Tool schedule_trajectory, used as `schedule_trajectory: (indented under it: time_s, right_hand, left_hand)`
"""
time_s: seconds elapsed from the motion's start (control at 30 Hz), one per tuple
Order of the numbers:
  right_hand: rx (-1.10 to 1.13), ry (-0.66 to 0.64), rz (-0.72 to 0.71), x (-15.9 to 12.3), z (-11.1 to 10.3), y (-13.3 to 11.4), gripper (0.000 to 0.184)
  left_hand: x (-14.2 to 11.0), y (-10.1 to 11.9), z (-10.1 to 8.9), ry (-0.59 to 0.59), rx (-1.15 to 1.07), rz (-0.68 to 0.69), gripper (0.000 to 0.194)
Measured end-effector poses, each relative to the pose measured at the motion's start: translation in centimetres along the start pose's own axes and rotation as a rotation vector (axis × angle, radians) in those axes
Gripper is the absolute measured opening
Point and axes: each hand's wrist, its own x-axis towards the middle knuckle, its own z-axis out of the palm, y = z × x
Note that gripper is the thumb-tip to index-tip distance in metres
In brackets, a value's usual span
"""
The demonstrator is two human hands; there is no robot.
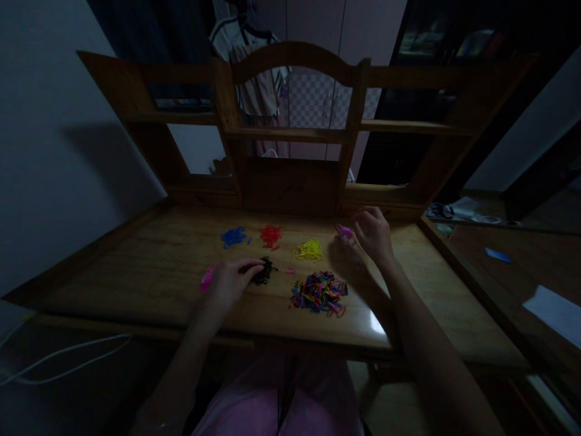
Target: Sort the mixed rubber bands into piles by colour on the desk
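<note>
Small coloured rubber bands lie sorted in piles on the wooden desk. My left hand [230, 281] touches the edge of the black pile [264, 272], thumb and fingers pinched together; whatever is between them is hidden. Beside that hand, partly covered by it, is a pink pile [207, 278]. My right hand [373, 232] hovers by a purple-pink pile [345, 233], its fingers curled into a pinch, too dim to show what they hold. A large mixed pile [319, 292] sits nearest me. Further back are blue [234, 237], red [271, 236] and yellow [308, 250] piles.
A few pink bands [290, 271] lie between the black and mixed piles. The wooden shelf unit [290, 136] rises along the desk's back edge. At the right, a side surface holds white paper [554, 313] and a blue card-like item [498, 254]. A white cable [68, 363] hangs lower left.
</note>
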Motion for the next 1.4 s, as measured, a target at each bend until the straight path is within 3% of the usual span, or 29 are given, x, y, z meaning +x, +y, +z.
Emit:
schedule_trajectory:
  time_s: [0.27, 0.5, 0.63, 0.8, 1.13, 1.27, 1.4]
  right_hand:
    - [-0.022, 0.03, 0.047, 0.1, 0.2, -0.2, 0.026]
    - [-0.052, 0.055, 0.079, 0.0, 0.5, 0.4, 0.032]
    - [-0.064, 0.06, 0.084, -0.1, 0.6, 0.6, 0.032]
    - [-0.067, 0.058, 0.09, -0.1, 0.6, 0.5, 0.03]
    - [-0.084, 0.067, 0.103, 0.0, 0.6, 0.6, 0.029]
    - [-0.08, 0.084, 0.097, -0.1, 0.5, 0.7, 0.028]
    - [-0.066, 0.085, 0.109, -0.1, 0.5, 0.6, 0.027]
  left_hand:
    - [-0.2, 2.1, -0.5, 0.154, 0.054, 0.155, 0.026]
    - [1.1, 4.7, 3.2, -0.251, 0.108, 0.296, 0.016]
    - [1.7, 4.4, 5.1, -0.273, 0.205, 0.365, 0.009]
    - [0.7, 4.1, 5.5, -0.277, 0.264, 0.485, 0.014]
    - [-0.5, 7.6, 4.8, -0.238, 0.117, 0.323, 0.013]
    - [-1.0, 5.8, 3.1, -0.109, 0.112, 0.274, 0.016]
    - [-2.5, 0.0, -0.3, 0.173, 0.209, 0.021, 0.02]
